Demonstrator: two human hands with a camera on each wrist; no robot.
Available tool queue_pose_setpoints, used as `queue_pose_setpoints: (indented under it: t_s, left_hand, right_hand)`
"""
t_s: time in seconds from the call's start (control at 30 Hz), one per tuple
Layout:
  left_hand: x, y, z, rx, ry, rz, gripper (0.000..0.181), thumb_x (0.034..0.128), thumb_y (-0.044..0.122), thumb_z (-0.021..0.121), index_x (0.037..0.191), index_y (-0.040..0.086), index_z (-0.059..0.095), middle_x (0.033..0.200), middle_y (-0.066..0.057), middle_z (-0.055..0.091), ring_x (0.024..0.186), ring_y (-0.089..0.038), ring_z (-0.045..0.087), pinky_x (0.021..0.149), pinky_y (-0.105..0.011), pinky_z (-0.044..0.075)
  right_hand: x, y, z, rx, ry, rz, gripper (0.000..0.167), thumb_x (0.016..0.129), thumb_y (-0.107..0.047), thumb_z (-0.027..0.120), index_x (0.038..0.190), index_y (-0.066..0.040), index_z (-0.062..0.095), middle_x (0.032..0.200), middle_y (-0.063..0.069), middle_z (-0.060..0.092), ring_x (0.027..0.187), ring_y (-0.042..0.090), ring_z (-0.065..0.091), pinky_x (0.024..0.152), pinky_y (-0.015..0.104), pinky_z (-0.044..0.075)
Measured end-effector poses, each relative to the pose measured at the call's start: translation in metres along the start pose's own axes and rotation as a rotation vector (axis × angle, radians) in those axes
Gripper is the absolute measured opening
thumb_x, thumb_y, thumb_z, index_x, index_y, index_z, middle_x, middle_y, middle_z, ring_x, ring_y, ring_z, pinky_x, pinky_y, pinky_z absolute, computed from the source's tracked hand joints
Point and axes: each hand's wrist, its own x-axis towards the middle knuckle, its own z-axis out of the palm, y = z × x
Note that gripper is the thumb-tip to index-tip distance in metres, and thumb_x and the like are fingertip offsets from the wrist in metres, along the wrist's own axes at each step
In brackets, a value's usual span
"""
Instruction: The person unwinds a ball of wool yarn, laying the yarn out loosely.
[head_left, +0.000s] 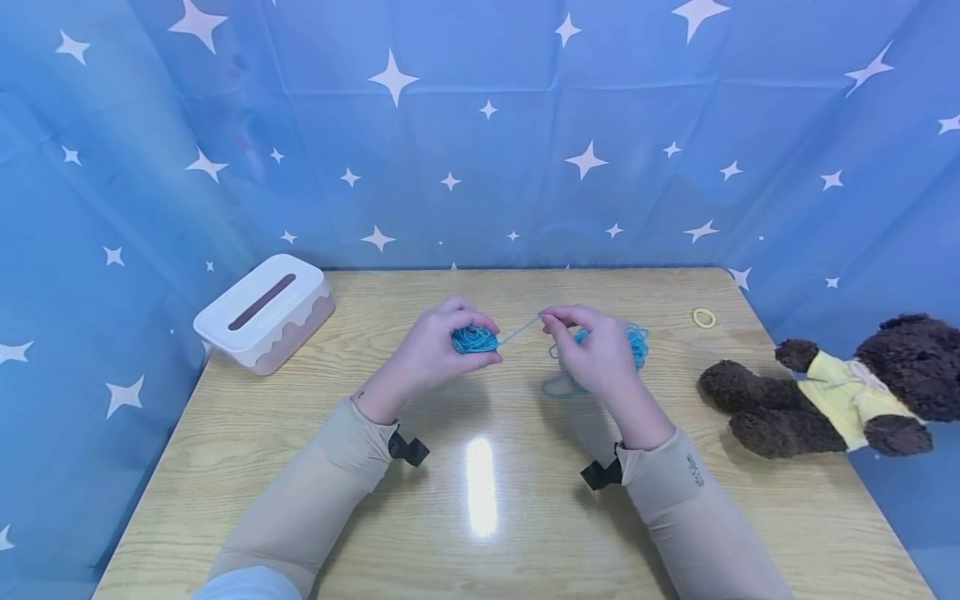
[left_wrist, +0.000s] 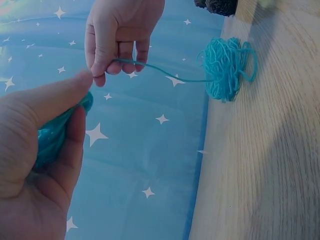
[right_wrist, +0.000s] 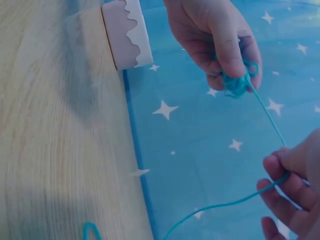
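Observation:
A small wound ball of teal yarn [head_left: 472, 339] sits in my left hand [head_left: 438, 346], gripped between thumb and curled fingers above the table. From it a taut strand [head_left: 521, 328] runs to my right hand [head_left: 602, 354], whose thumb and forefinger pinch it. In the right wrist view, the strand passes through the right hand [right_wrist: 300, 187] and trails off slackly below. A looser heap of the same yarn [left_wrist: 222, 70] lies on the table, joined to that strand; in the head view my right hand partly covers it.
On the wooden table [head_left: 375, 517], a white and pinkish tissue box [head_left: 266, 308] stands at the back left. A yellow ring [head_left: 704, 318] lies at the back right. Near the right edge lies a dark brown plush bear [head_left: 832, 400] in yellow clothing. A starry blue curtain [head_left: 480, 217] hangs behind.

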Motion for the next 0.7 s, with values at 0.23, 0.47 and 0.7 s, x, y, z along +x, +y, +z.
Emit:
queue_pose_setpoints:
  t_s: [0.23, 0.47, 0.7]
  left_hand:
    - [0.0, 0.001, 0.001, -0.086, -0.015, -0.021, 0.018, 0.0894, 0.012, 0.091, 0.094, 0.015, 0.074, 0.133, -0.003, 0.079, 0.124, -0.026, 0.077, 0.099, -0.036, 0.066]
    - [-0.001, 0.001, 0.0, -0.063, -0.028, -0.026, 0.019, 0.0885, 0.014, 0.089, 0.098, 0.015, 0.072, 0.099, -0.004, 0.08, 0.089, -0.016, 0.075, 0.077, -0.025, 0.064]
    - [-0.002, 0.0, -0.001, -0.029, 0.001, 0.001, 0.02, 0.0892, 0.016, 0.087, 0.102, 0.015, 0.072, 0.096, -0.003, 0.077, 0.08, -0.015, 0.066, 0.07, -0.024, 0.057]
  right_hand:
    - [0.002, 0.005, -0.005, -0.007, 0.042, -0.008, 0.021, 0.109, -0.024, 0.071, 0.119, -0.01, 0.084, 0.099, 0.009, 0.084, 0.049, 0.005, 0.052, 0.042, 0.024, 0.036]
    - [0.005, 0.01, -0.016, 0.008, 0.073, 0.016, 0.021, 0.109, -0.019, 0.069, 0.119, -0.008, 0.084, 0.104, 0.012, 0.085, 0.082, 0.024, 0.081, 0.04, 0.023, 0.036]
    - [0.009, 0.02, -0.036, -0.097, 0.127, 0.122, 0.028, 0.111, -0.029, 0.067, 0.124, -0.009, 0.083, 0.107, 0.013, 0.085, 0.04, 0.008, 0.045, 0.04, 0.027, 0.032]
